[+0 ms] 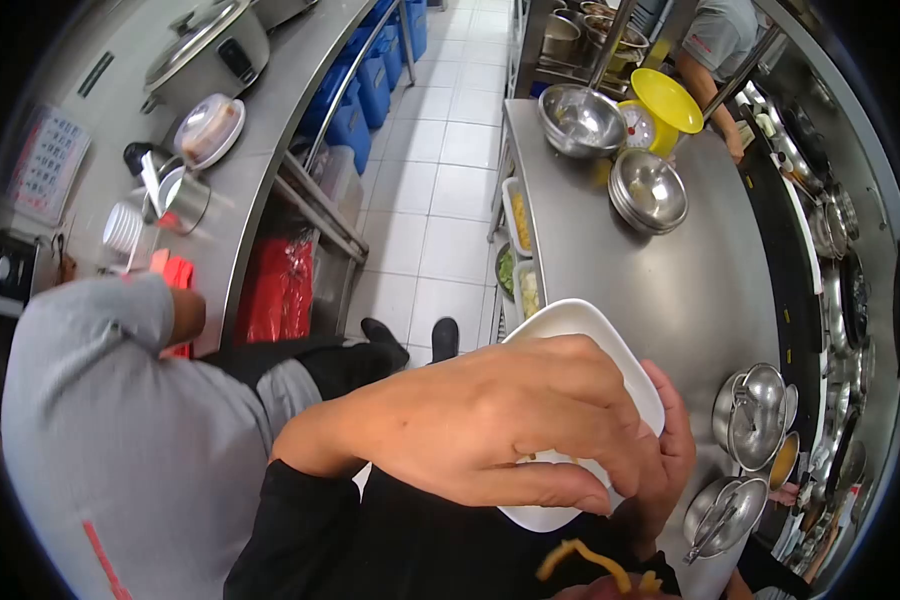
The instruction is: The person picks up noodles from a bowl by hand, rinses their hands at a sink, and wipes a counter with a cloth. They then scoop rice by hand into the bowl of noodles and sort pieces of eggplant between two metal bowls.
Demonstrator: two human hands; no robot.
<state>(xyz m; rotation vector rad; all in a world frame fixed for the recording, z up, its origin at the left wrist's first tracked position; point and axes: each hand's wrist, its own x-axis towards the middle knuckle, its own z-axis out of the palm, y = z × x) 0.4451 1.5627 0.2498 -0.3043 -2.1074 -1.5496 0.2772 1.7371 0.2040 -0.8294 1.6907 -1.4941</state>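
My right hand (673, 425) grips the right side of a white rounded-square dish (555, 317), which is tilted towards me. Across the dish reaches my left hand (500, 410), its back facing up. Its fingers curl down towards the thumb over the dish's inside, and whatever they pinch is hidden. Small yellowish bits of food (545, 457) show inside the dish beneath my left hand. Close to the camera at the bottom edge is an orange-yellow strip of food (585, 555); what supports it is not clear.
A steel counter (670, 290) on the right bears steel bowls (650, 190), a yellow scale (640, 125) and ladles in pots (755, 415). A person in grey (130, 400) stands close on my left, another (725, 45) beyond the counter. Tiled floor (440, 190) runs between the counters.
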